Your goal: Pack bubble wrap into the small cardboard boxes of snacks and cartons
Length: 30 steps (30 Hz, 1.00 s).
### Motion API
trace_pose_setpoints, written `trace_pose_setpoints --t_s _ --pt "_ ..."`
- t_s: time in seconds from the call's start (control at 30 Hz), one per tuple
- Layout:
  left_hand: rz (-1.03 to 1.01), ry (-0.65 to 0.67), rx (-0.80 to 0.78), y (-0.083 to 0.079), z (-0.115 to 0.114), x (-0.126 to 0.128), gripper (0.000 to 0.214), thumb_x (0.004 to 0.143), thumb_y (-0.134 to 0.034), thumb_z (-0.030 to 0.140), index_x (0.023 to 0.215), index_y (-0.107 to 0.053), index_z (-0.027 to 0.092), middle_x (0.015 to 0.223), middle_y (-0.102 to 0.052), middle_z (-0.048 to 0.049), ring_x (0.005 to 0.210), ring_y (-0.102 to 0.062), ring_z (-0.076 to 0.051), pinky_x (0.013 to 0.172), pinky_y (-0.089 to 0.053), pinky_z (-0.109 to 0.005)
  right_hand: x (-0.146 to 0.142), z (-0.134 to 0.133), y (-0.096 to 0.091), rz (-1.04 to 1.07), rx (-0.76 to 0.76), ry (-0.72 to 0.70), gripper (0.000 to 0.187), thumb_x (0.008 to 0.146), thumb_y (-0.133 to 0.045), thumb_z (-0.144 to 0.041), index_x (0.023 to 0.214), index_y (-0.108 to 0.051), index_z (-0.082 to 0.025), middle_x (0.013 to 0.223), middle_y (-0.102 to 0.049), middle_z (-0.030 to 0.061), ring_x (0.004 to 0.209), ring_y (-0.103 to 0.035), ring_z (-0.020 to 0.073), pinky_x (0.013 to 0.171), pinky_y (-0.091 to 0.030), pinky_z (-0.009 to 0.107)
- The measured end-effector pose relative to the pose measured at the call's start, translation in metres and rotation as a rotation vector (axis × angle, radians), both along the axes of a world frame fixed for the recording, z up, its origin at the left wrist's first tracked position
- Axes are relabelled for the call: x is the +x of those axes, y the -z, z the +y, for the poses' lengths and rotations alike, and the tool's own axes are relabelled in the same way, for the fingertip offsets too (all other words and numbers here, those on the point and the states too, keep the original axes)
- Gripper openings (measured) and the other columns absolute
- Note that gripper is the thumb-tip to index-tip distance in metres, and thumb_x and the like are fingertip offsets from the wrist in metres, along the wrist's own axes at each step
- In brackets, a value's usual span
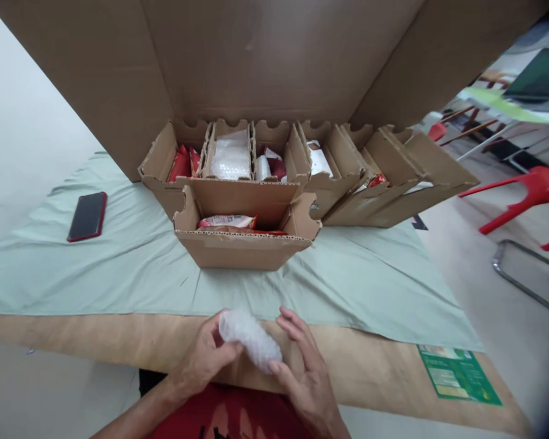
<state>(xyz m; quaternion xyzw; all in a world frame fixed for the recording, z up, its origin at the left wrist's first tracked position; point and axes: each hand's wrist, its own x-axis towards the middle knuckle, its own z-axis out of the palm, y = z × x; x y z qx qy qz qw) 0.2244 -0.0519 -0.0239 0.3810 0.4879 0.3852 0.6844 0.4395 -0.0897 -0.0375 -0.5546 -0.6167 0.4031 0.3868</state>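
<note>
A small roll of bubble wrap (251, 338) is held over the table's near edge, tilted down to the right. Whatever it may contain is hidden. My left hand (210, 350) grips its left end between thumb and fingers. At the other end, the thumb of my right hand (304, 372) touches the wrap while its fingers stretch out apart beyond it. Just past my hands stands an open cardboard bin (242, 253) holding a few packets, among them a white and pink packet (227, 221).
Behind stands a row of cardboard bins (274, 131) holding packets and bubble wrap, inside a large cardboard enclosure (274, 61). A phone (87, 216) lies left on the green cloth (132, 274). A green printed sheet (460, 373) lies right. A red chair (531, 189) stands beyond.
</note>
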Motion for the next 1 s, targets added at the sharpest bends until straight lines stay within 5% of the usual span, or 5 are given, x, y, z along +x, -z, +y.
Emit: trace_pose_setpoints --t_s 0.23,0.5,0.63,0.8,1.0 --pt "-0.020 0.144 0.237 -0.017 0.011 0.000 0.024 0.077 -0.074 0.029 0.099 -0.069 0.019 0.091 -0.071 -0.0043 0.082 -0.067 -0.019 0.073 -0.053 -0.025 0.005 0.018 -0.027 0.344 -0.229 -0.227 0.059 0.091 -0.062 -0.065 0.139 -0.064 -0.030 0.135 -0.070 0.0121 0.120 -0.070 0.0305 0.101 -0.057 0.042" --pt "0.609 -0.198 0.843 -0.012 0.033 -0.040 0.050 0.089 -0.064 0.025 0.138 -0.057 0.031 0.126 -0.067 -0.0075 0.112 -0.065 -0.026 0.097 -0.055 -0.039 0.066 0.106 -0.161 -0.478 0.423 0.229 0.034 0.095 -0.064 -0.046 0.127 -0.069 -0.036 0.113 -0.078 0.0052 0.095 -0.074 0.0287 0.079 -0.062 0.038" --pt "0.729 -0.549 0.729 0.013 0.053 -0.043 0.059 0.091 -0.065 0.027 0.147 -0.048 0.028 0.138 -0.059 -0.0113 0.113 -0.062 -0.027 0.095 -0.054 -0.042 0.031 0.187 -0.205 -1.108 0.603 -0.132 0.025 0.096 -0.062 -0.039 0.109 -0.075 -0.022 0.097 -0.079 0.0101 0.089 -0.071 0.0294 0.080 -0.055 0.043" --pt "0.676 -0.603 0.616 0.035 0.069 -0.029 0.075 0.090 -0.069 0.033 0.156 -0.035 0.025 0.146 -0.051 -0.0148 0.128 -0.055 -0.032 0.110 -0.045 -0.052 -0.039 0.245 -0.196 -1.588 0.209 -0.552 0.019 0.092 -0.058 -0.014 0.092 -0.078 -0.014 0.093 -0.079 0.0172 0.087 -0.075 0.0296 0.070 -0.051 0.036" --pt "0.697 -0.589 0.688 0.048 0.069 -0.029 0.073 0.088 -0.070 0.029 0.153 -0.038 0.022 0.143 -0.051 -0.0153 0.135 -0.051 -0.034 0.117 -0.039 -0.053 -0.051 0.270 -0.155 -1.368 0.125 -0.587 0.018 0.092 -0.063 -0.022 0.090 -0.080 -0.016 0.083 -0.080 0.0158 0.084 -0.078 0.0288 0.072 -0.055 0.034"
